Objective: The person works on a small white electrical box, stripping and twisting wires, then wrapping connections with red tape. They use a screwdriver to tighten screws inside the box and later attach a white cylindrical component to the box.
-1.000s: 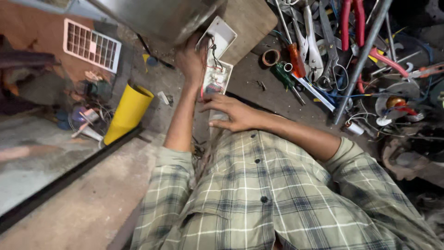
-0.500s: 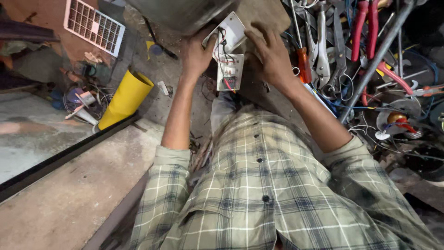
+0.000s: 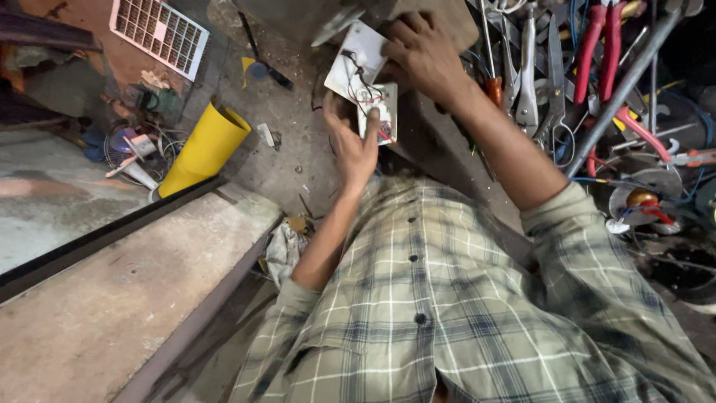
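At upper centre of the frame, the left hand (image 3: 352, 145) gripped the small white wired plate (image 3: 379, 112) from below. The right hand (image 3: 421, 52) clasped the larger white plate (image 3: 356, 58) above it. Pliers (image 3: 600, 37) lay upper right.

Yellow tube (image 3: 203, 151), white grille (image 3: 159, 33), red-handled pliers (image 3: 599, 56)

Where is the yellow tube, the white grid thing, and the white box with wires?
Yellow plastic tube (image 3: 203, 149), head view, middle of its side.
White plastic grille (image 3: 158, 33), head view, centre of its grid.
White switch box with wires (image 3: 380, 112), head view, its lower open face.
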`<state>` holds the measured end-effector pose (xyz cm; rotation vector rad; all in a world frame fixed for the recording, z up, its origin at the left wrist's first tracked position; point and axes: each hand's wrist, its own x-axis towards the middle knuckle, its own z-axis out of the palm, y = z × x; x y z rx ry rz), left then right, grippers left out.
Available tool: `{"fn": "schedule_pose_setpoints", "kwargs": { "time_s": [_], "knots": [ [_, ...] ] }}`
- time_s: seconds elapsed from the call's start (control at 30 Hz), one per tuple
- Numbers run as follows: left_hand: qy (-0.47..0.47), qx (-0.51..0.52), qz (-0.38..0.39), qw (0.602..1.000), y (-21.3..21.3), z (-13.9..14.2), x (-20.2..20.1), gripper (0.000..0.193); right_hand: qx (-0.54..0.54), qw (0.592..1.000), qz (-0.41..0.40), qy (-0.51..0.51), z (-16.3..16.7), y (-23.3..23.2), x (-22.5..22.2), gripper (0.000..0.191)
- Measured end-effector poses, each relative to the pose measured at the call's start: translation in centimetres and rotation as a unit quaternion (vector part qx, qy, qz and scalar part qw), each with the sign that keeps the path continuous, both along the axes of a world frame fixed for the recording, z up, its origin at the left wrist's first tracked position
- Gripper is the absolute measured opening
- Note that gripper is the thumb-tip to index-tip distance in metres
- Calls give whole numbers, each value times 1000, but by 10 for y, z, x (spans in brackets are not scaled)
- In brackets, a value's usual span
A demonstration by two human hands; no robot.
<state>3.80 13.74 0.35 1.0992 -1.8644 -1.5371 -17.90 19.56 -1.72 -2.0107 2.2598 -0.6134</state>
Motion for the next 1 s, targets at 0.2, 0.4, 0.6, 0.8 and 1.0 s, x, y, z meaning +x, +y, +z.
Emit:
{"fn": "schedule_pose_setpoints", "kwargs": {
  "time_s": [0.2, 0.4, 0.6, 0.8, 1.0],
  "knots": [
    [-177, -173, -120, 962, 13, 13, 6, 120, -81, 994, -55, -54, -6, 26, 20, 31],
    [-177, -207, -136, 952, -9, 3, 19, 89, -89, 993, -74, -28, -4, 34, 30, 32],
    [-130, 118, -127, 976, -108, -8, 72, 36, -81, 994, -71, -29, 1, 33, 29, 31],
    [-124, -148, -81, 978, -168, -11, 53, 21, -88, 992, -77, 53, -7, 28, 12, 23],
    [-219, -446, -190, 847, -95, -21, -6, 67, -91, 990, -98, 48, -4, 27, -3, 17]
  ]
}}
